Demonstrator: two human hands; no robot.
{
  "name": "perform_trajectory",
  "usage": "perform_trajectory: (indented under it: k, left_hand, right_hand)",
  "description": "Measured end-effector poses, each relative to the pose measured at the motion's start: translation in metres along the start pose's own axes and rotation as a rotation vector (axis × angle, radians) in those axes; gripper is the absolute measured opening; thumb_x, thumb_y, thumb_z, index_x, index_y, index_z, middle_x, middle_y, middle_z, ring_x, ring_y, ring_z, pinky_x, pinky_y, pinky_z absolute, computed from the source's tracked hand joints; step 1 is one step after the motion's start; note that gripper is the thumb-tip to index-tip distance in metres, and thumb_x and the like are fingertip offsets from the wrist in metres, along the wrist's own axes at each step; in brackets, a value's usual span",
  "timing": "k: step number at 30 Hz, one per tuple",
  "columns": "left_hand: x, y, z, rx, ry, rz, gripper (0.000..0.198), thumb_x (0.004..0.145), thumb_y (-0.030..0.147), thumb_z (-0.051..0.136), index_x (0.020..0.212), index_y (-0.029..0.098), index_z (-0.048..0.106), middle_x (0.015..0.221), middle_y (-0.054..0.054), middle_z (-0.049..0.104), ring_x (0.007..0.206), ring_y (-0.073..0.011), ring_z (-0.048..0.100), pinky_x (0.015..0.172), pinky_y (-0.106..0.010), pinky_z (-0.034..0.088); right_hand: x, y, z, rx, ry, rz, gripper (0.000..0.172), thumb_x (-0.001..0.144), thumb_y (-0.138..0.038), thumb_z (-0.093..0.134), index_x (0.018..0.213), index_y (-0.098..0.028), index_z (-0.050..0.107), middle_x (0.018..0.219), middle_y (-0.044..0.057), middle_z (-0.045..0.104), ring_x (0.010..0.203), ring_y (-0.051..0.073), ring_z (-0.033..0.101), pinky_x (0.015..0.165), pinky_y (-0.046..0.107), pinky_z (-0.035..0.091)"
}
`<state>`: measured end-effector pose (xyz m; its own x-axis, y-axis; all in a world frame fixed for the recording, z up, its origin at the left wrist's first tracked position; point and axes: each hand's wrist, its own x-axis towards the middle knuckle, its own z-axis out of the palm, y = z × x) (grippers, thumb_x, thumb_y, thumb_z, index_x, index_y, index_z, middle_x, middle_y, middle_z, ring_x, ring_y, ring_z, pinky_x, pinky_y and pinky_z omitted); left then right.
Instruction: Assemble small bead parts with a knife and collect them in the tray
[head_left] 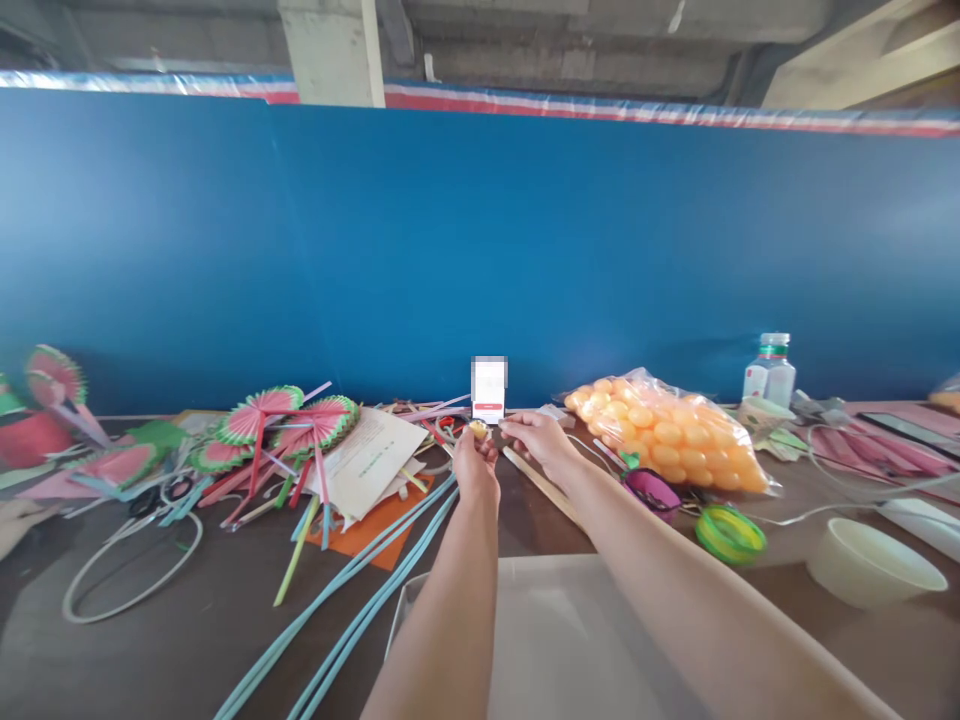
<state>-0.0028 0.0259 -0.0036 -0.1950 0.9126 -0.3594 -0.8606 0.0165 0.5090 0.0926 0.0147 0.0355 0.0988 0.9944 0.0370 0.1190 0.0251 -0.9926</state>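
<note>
Both my arms reach forward over the table, and my hands come close together beyond the tray. My left hand [475, 466] is closed on a small yellow thing [478, 431], too small to name. To its right, my right hand [541, 441] has thumb and fingertips pinched together, pointing toward the left hand; what they grip I cannot make out. Right behind the hands stands a phone [489, 392] with a white screen. A pale wooden stick [544, 486] lies below my right hand. Light blue tubes [375, 560] run up to the left hand's side.
A pale tray [559, 620] lies under my forearms. On the left are watermelon paper fans [262, 415], papers [375, 455] and a white cable loop [71, 590]. On the right are a bag of orange balls [671, 435], green tape rolls [729, 535], a bowl [874, 565] and a bottle [770, 372].
</note>
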Motion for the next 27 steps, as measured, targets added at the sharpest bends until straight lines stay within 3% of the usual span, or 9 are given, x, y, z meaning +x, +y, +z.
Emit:
perform_trajectory:
  k: [5, 11, 18, 27]
  left_hand:
    - [0.008, 0.003, -0.003, -0.002, 0.106, 0.098, 0.008, 0.089, 0.024, 0.052, 0.094, 0.019, 0.054, 0.078, -0.002, 0.062, 0.059, -0.009, 0.062, 0.056, -0.018, 0.047]
    - [0.01, 0.001, -0.007, 0.032, 0.162, 0.176, 0.01, 0.089, 0.024, 0.052, 0.098, 0.02, 0.051, 0.084, -0.003, 0.063, 0.068, -0.013, 0.066, 0.064, -0.023, 0.052]
    - [0.005, -0.003, -0.007, 0.059, 0.092, 0.184, 0.01, 0.087, 0.026, 0.056, 0.093, 0.018, 0.054, 0.08, -0.003, 0.063, 0.066, -0.0134, 0.065, 0.062, -0.023, 0.051]
    - [0.005, -0.002, -0.009, 0.066, 0.133, 0.213, 0.006, 0.09, 0.024, 0.051, 0.091, 0.018, 0.054, 0.079, -0.002, 0.061, 0.065, -0.0117, 0.063, 0.062, -0.022, 0.05]
  right_hand:
    - [0.02, 0.019, 0.031, -0.132, 0.037, -0.12, 0.015, 0.069, -0.032, 0.064, 0.071, -0.017, 0.065, 0.065, 0.0, 0.065, 0.052, 0.011, 0.054, 0.051, 0.022, 0.042]
    - [0.004, 0.032, 0.035, -0.48, 0.13, -0.198, 0.018, 0.08, -0.034, 0.054, 0.086, -0.024, 0.069, 0.088, 0.001, 0.072, 0.083, 0.018, 0.065, 0.073, 0.026, 0.046]
    - [-0.001, 0.032, 0.03, -0.689, 0.142, -0.195, 0.022, 0.085, -0.036, 0.051, 0.097, -0.029, 0.068, 0.108, 0.001, 0.07, 0.093, 0.02, 0.064, 0.071, 0.027, 0.042]
    - [-0.005, 0.026, 0.027, -0.721, 0.058, -0.083, 0.022, 0.084, -0.037, 0.051, 0.098, -0.031, 0.068, 0.107, 0.002, 0.07, 0.095, 0.023, 0.063, 0.07, 0.029, 0.042]
